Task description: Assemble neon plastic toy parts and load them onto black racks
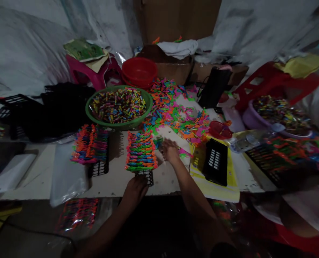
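My left hand (136, 188) is closed on the near end of a black perforated tray (148, 176). Rows of small plastic toy pieces (141, 150) in orange, green, blue and pink fill most of this tray. To its right, my right hand (170, 150) is low over the white table, beside a few green and blue pieces (158, 142). Its fingers are blurred, and whether they hold a piece is unclear. Beyond it spreads a heap of loose bright plastic pieces (172, 111).
A green basin (119, 125) holds many small coloured tubes; a purple basin (246, 116) at right holds more. Another filled tray (98, 168) lies left. A black tray (215, 161) rests on yellow sheeting (233, 186). A co-worker's arm (293, 216) shows at lower right.
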A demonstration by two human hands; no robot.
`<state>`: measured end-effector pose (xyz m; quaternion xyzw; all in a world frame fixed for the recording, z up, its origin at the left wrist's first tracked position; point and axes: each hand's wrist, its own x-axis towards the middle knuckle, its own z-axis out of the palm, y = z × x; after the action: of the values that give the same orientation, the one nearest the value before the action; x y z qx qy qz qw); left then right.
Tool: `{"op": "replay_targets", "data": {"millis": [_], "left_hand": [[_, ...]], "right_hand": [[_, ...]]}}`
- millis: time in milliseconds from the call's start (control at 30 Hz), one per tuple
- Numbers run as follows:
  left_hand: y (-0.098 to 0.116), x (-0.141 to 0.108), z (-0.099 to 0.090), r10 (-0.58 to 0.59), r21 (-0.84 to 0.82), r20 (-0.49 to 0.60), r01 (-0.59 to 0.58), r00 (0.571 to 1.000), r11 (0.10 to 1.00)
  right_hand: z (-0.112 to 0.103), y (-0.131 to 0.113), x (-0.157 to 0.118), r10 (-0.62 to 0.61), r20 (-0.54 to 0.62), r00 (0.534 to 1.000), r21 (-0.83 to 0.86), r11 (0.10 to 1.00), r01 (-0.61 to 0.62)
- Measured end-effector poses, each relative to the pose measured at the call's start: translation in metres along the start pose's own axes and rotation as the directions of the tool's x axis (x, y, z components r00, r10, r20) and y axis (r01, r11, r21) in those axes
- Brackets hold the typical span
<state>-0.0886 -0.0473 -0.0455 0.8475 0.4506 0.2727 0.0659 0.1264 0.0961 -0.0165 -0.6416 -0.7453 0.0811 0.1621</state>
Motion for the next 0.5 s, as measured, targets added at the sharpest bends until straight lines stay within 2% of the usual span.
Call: {"op": "replay_targets", "data": {"millis": [33,100,133,167,200,267,333,367,433,467,500], "left_hand": [[-0.001,-0.002,0.001,-0.013,0.006,0.006,0.013,1.0,1.0],[-0.002,-0.005,0.003,-0.036,0.007,-0.011,0.036,0.999,0.999],[0.0,-0.005,0.003,-0.046,-0.007,-0.03,0.046,0.998,0.999],[0.004,-0.004,0.002,-0.057,-0.037,-0.048,0.055,0.997,0.998],[0.008,-0.002,0.001,-0.074,-0.089,-0.058,0.068,0.996,0.994],[0.021,0.006,-0.005,-0.14,-0.258,-0.026,0.129,0.99,0.957],[0.034,0.018,-0.014,-0.251,-0.472,0.11,0.273,0.962,0.838],[0.039,0.025,-0.018,-0.299,-0.564,0.221,0.372,0.928,0.737],[0.045,0.037,-0.026,-0.317,-0.666,0.471,0.567,0.823,0.484],[0.046,0.04,-0.03,-0.302,-0.673,0.573,0.648,0.761,0.356],[0.046,0.043,-0.032,-0.283,-0.661,0.655,0.713,0.701,0.236]], "right_hand": [[-0.004,0.007,-0.006,0.096,-0.046,0.994,-0.022,0.995,-0.097],[-0.017,0.023,-0.019,0.288,-0.095,0.953,-0.066,0.953,-0.295],[-0.025,0.029,-0.027,0.332,-0.079,0.94,-0.083,0.938,-0.338],[-0.032,0.032,-0.034,0.327,-0.036,0.944,-0.087,0.94,-0.329],[-0.04,0.033,-0.042,0.264,0.028,0.964,-0.065,0.963,-0.262],[-0.052,0.023,-0.06,0.024,0.143,0.989,0.071,0.997,-0.035],[-0.061,0.001,-0.08,-0.25,0.176,0.952,0.243,0.948,0.204],[-0.065,-0.011,-0.089,-0.371,0.179,0.911,0.308,0.901,0.306],[-0.071,-0.031,-0.101,-0.56,0.203,0.803,0.402,0.796,0.453],[-0.074,-0.036,-0.103,-0.615,0.223,0.756,0.445,0.754,0.482],[-0.077,-0.035,-0.1,-0.625,0.236,0.744,0.48,0.74,0.47]]}}
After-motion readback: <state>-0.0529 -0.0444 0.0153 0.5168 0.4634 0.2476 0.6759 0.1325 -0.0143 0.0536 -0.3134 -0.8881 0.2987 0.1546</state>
